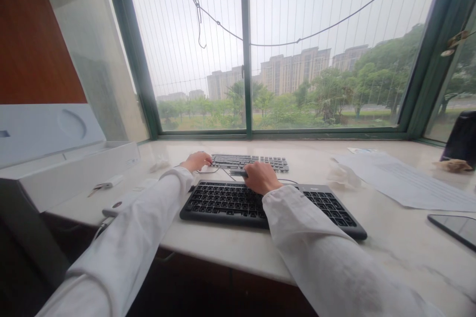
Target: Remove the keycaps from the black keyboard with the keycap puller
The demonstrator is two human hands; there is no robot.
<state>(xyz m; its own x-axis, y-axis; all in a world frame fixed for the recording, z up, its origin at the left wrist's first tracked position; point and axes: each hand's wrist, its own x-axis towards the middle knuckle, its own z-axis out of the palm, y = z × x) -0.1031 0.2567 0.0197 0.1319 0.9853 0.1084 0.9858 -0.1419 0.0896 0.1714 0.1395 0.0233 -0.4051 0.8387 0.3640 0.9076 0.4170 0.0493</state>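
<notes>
Two dark keyboards lie on a pale stone window ledge (390, 237). The large near keyboard (223, 200) sits in front of me; a smaller far keyboard (260, 161) lies behind it. My left hand (196, 161) rests at the left end of the far keyboard, fingers touching its edge. My right hand (261, 177) is closed over a small dark object (238, 172) between the two keyboards, where thin cables (219, 171) run. Both arms wear white sleeves.
A white box-like device (67, 173) stands at the left. Crumpled tissue (340, 176) and a printed paper sheet (409, 181) lie to the right, a phone (455, 228) near the right edge, a dark object (463, 138) in the far right corner. A window rises behind the ledge.
</notes>
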